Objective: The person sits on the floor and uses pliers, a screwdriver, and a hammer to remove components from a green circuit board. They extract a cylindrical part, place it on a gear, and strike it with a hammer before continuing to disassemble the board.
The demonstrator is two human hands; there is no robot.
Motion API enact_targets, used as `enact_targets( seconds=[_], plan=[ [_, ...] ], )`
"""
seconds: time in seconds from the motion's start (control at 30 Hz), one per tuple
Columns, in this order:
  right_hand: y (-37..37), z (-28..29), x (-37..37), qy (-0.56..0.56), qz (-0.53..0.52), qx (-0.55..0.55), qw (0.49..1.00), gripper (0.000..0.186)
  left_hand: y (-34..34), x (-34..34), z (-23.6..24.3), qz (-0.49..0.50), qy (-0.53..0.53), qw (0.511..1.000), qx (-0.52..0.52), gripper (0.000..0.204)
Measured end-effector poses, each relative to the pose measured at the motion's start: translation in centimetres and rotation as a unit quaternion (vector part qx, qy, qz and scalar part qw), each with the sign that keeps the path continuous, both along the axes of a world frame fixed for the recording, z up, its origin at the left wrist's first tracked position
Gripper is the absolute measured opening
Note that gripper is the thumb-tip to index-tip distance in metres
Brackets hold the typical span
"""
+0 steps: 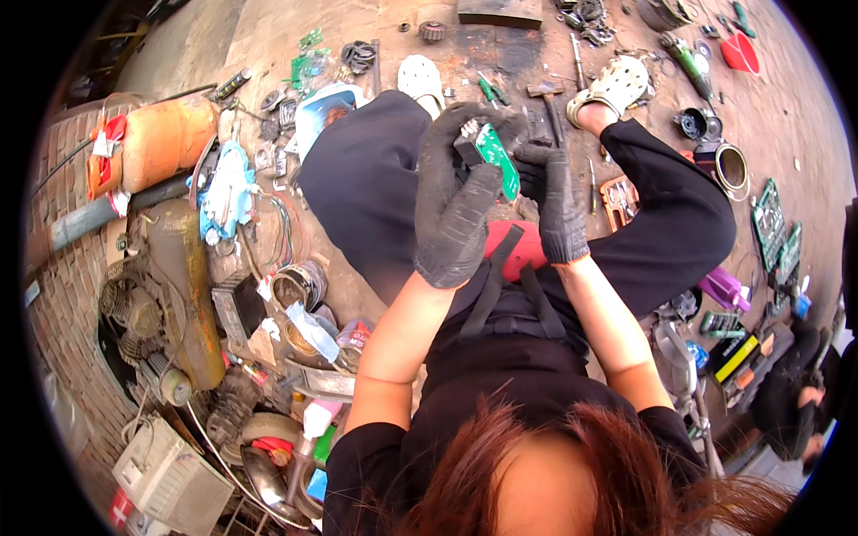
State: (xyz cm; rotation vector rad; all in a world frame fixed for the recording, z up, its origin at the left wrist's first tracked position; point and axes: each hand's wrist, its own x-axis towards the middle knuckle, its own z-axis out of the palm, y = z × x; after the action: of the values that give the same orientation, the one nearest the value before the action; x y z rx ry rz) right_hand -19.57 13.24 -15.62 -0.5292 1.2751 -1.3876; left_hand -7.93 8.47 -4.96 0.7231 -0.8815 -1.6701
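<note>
Both my hands wear dark grey work gloves and are raised over my lap. My left hand (pixel 456 201) grips a green circuit board (pixel 498 159), which is tilted, with a dark block and pale metal parts at its upper left end. Close by the board's right edge is my right hand (pixel 559 192), its fingers bent inward. Whatever those fingers hold is hidden, and I cannot tell whether they touch the board. Beneath my hands, a red seat-like thing (pixel 517 246) shows between my legs. A hammer (pixel 550 105) lies on the ground beyond my right hand.
Green-handled tools (pixel 492 89) lie ahead. At left are an orange gas cylinder (pixel 165 143), a rusty tank (pixel 192 286) and heaped scrap. A red bowl (pixel 740 54), an angle grinder (pixel 688 62) and green tool cases (pixel 776 232) are on the right. Another person (pixel 791 393) is at far right.
</note>
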Motion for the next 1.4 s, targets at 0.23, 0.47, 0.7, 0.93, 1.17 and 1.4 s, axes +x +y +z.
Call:
enact_targets(
  seconds=[0.23,0.47,0.7,0.93,1.17,1.4],
  plan=[
    [-0.6,4.0,1.0,0.228,-0.089,-0.136,0.96,0.028,0.6,-3.0,-2.5,0.039,-0.06,0.982,-0.172,0.052],
    [-0.1,6.1,-0.7,0.097,0.024,-0.005,0.995,0.024,0.4,-1.3,-1.2,-0.05,0.106,0.993,-0.019,0.054],
    [0.9,10.6,-0.9,0.107,0.061,-0.123,0.985,0.036,-0.2,-0.7,-0.9,-0.064,0.19,0.977,0.069,0.065],
    [1.7,9.8,-1.6,0.206,0.073,-0.098,0.971,0.04,-0.4,-0.9,-0.5,-0.103,0.21,0.967,0.1,0.069],
    [1.9,9.8,-1.8,0.194,0.091,-0.108,0.971,0.032,-0.3,-0.7,-0.5,-0.111,0.178,0.973,0.093,0.07],
    [2.0,10.1,-2.3,0.167,0.107,-0.117,0.973,0.028,-0.1,-0.6,-0.3,-0.11,0.19,0.969,0.115,0.07]
  ],
)
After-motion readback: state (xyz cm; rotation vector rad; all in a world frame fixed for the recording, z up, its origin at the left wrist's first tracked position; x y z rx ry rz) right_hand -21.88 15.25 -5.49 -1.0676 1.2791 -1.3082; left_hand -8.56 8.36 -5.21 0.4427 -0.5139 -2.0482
